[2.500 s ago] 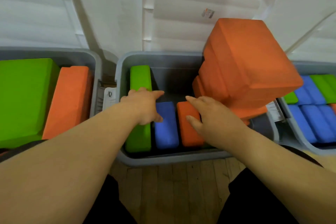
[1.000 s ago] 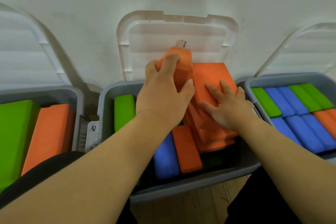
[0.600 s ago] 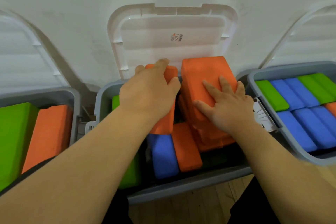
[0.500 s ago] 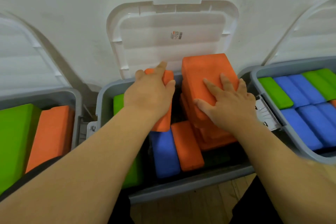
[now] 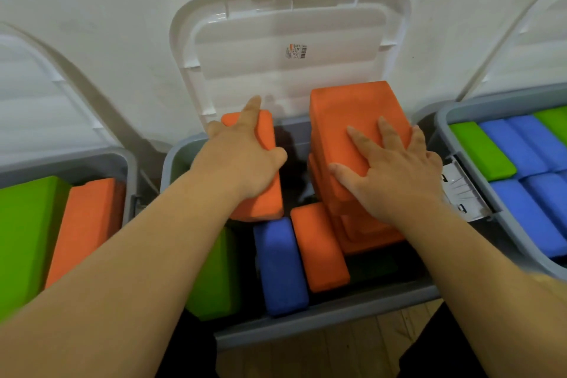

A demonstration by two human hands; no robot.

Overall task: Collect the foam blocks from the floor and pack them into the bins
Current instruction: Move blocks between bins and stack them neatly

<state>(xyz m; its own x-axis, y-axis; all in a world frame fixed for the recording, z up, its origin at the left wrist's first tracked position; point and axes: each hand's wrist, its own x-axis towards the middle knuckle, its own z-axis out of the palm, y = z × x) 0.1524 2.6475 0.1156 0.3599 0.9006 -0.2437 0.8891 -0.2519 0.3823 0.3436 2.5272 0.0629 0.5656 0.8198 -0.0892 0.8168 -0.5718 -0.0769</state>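
Wall (image 5: 122, 9), white and bare, fills the top of our downward view. Against it, three grey bins stand in a row on a wooden floor (image 5: 306, 353), their pale lids tipped back. The left bin (image 5: 129, 169) and the right bin (image 5: 441, 123) both hold foam already. The middle bin (image 5: 322, 321), directly below us, is only part filled, and its lid (image 5: 276, 77) leans on the wall.

At the back right of the middle bin, an orange stack (image 5: 352, 107) of blocks rises well above the rim. Along the near side lie a green block (image 5: 214, 279), a blue block (image 5: 280, 267) and a flat orange block (image 5: 319, 252), side by side.

Our left hand (image 5: 242, 156) grips a single orange block (image 5: 264, 202), fingers over its top and thumb on its right side, holding it over the back left of the bin. Our right hand (image 5: 395, 172) lies spread flat on the top of the orange stack, fingers straight and apart.

We judge this to be the packing step: one block going in while the other hand steadies the pile. The next move calls for lowering the single orange block into the dark gap beside the stack and letting go. The stack then probably needs laying flat, or the lid will not close.

A small printed label (image 5: 296, 50) sits on the lid.
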